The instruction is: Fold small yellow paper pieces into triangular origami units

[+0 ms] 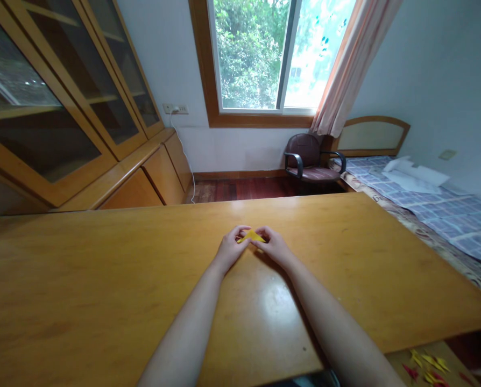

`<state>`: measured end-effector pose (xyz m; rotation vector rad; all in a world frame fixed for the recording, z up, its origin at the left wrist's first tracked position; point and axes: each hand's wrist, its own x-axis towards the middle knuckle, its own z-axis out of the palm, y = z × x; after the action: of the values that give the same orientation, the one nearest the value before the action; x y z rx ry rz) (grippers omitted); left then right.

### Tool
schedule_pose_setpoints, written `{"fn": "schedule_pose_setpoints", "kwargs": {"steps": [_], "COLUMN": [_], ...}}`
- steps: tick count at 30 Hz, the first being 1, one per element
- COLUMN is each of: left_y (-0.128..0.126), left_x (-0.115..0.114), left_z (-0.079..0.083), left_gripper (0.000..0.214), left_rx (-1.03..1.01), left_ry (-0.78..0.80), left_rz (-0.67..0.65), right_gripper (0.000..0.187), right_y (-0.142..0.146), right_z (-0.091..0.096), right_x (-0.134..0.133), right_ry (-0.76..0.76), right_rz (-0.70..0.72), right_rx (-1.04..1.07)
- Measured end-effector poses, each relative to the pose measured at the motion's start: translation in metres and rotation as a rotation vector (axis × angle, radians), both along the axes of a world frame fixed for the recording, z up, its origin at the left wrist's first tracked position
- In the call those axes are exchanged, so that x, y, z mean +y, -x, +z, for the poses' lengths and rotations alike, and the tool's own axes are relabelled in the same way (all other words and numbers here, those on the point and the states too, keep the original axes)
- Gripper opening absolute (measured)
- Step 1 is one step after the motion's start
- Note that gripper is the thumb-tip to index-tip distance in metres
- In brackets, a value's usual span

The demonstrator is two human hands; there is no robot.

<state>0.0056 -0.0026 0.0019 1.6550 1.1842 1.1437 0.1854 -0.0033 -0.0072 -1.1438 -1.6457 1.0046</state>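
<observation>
Item 1: yellow folded paper (252,235), one piece, small. It sits between the two hands, at or just above the wooden table (103,279), toward the far edge. Visible form: a pointed peak at the middle, sides sloping toward each hand; the ends are partly covered by fingers.

Item 2: left hand (229,249), bare, pinching the paper's left side, thumb nearer the body, fingers curled beyond.

Item 3: right hand (276,247), bare, pinching the right side in a like grip, its thumb close to the other thumb.

Condition of work: part-done, by judgement. Done – the paper appears to carry at least one fold. Remaining – the piece is not yet released; whether it needs more creasing cannot be told at this size.

Item 4: loose lot on a tan surface (400,355), lower right, below the tabletop – several small yellow pieces (438,364) and red pieces (410,372), narrow and pointed, apparently folded; exact count unclear. These look like completed work, though that is only a judgement.

Surroundings: maroon armchair (305,152) beneath the window, bed (434,207) to the right, glass-fronted cabinet (58,196) to the left.
</observation>
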Motion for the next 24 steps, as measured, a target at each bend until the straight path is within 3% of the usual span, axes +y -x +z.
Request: {"fn": "schedule_pose_setpoints", "kwargs": {"steps": [13, 24], "left_y": [0.001, 0.004], "left_x": [0.005, 0.011], "left_z": [-0.003, -0.01], "left_gripper": [0.036, 0.041], "left_rx": [-0.106, -0.206], "left_ry": [0.052, 0.102], "left_rz": [0.008, 0.05], "right_gripper": [0.028, 0.033], "right_y": [-0.003, -0.006], "right_z": [0.001, -0.001], "right_x": [0.0, 0.008], "right_ry": [0.118, 0.15], "right_rz": [0.0, -0.124], "right_rx": [0.131, 0.299]}}
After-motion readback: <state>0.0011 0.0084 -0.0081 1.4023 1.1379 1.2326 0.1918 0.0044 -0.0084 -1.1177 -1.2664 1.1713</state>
